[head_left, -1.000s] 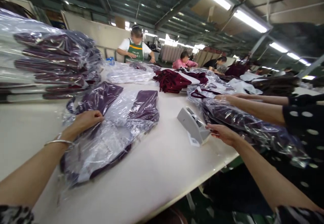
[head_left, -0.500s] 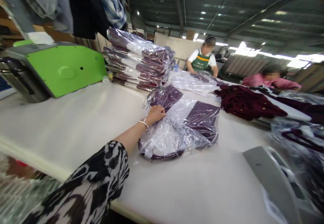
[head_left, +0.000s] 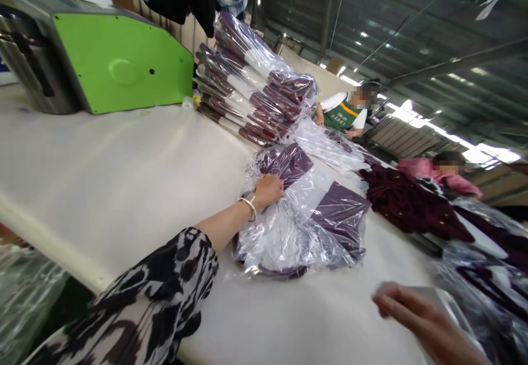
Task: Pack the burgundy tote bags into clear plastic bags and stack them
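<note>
My left hand (head_left: 269,190), with a white bangle at the wrist, rests on a folded purple garment with a pale band (head_left: 340,208) inside a clear plastic bag (head_left: 284,238). Its fingers are curled shut on the crinkled plastic, near the bag's left side. My right hand (head_left: 406,310) is at the lower right, apart from the bag and in front of a grey device (head_left: 447,302), partly covering it. Motion blurs its bent fingers, and whether they hold anything cannot be made out.
Several bagged garments are stacked (head_left: 256,87) behind my left hand. A green-sided machine (head_left: 127,62) and a metal flask (head_left: 39,68) stand at the left. Dark red garments (head_left: 412,205) lie at the right. Two people (head_left: 342,115) are across the white table (head_left: 124,189).
My right hand has come into view at the lower right, over the grey device. My left hand stays on the bagged garment. The whole view has tilted and shifted.
</note>
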{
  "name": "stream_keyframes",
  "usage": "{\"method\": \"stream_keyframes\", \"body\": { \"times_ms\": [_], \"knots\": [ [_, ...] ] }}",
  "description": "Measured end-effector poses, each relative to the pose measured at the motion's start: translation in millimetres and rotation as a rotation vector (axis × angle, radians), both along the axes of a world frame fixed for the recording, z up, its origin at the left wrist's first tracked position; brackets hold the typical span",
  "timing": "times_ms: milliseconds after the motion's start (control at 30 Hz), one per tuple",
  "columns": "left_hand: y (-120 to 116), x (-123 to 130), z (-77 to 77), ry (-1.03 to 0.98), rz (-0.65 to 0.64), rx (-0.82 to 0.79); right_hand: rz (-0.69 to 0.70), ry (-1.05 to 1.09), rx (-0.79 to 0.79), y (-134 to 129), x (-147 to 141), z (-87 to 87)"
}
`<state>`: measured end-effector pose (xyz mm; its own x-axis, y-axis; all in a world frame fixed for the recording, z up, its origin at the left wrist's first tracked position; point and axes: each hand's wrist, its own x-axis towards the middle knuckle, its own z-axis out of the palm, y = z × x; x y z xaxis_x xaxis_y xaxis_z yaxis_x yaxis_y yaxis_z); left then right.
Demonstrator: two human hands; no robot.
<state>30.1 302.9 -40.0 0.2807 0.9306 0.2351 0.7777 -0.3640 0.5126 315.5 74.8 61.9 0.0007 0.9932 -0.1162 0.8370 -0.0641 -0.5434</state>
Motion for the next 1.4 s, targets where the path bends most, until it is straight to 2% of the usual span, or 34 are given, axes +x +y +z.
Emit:
{"method": "stream_keyframes", "body": {
  "times_ms": [67, 133, 200, 267, 367, 467, 600, 733, 833, 933, 1000, 1067, 1167, 1233, 1333, 1400],
  "knots": [
    [1, 0, -0.4, 0.001, -0.003, -0.001, 0.158, 0.01, -0.155, 50, -38, 6.7],
    [2, 0, -1.6, -0.003, -0.007, 0.007, 0.319, -0.003, -0.256, 113, -76, 8.1],
    [3, -1, -3.5, -0.008, -0.01, 0.017, 0.445, -0.041, -0.357, 174, -108, 1.9],
    [3, 0, -5.6, -0.007, -0.012, 0.028, 0.528, -0.211, -0.41, 221, -133, -10.4],
    [4, 0, -8.5, 0.006, -0.018, 0.039, 0.657, -0.597, -0.372, 262, -156, -29.8],
    [4, 1, -10.1, 0.023, -0.019, 0.037, 0.747, -0.76, -0.314, 277, -162, -40.4],
    [7, 2, -10.9, 0.045, -0.019, 0.023, 0.772, -0.758, -0.266, 285, -156, -44.1],
    [8, 3, -13.3, 0.056, -0.025, 0.034, 0.738, -0.691, -0.249, 286, -145, -44.0],
    [8, 3, -15.8, 0.034, -0.023, 0.062, 0.614, -0.546, -0.242, 284, -125, -39.3],
    [6, 2, -15.1, 0.007, -0.034, 0.057, 0.396, -0.211, -0.158, 276, -96, -31.5],
    [6, 1, -10.6, -0.014, -0.043, 0.018, 0.269, 0.021, -0.096, 262, -80, -25.9],
    [7, -2, -1.6, -0.063, -0.055, -0.022, 0.201, 0.206, -0.088, 241, -71, -20.3],
    [9, -7, 20.0, -0.219, -0.074, -0.009, 0.18, 0.469, -0.134, 199, -76, -11.5],
    [8, -12, 35.9, -0.379, -0.134, -0.052, 0.171, 0.637, -0.137, 170, -87, -6.5],
    [-3, -16, 52.2, -0.641, -0.336, -0.35, 0.162, 0.82, -0.086, 138, -102, -4.7],
    [-14, -16, 55.6, -0.805, -0.43, -0.529, 0.17, 0.873, -0.054, 126, -109, -8.9]
  ]
}}
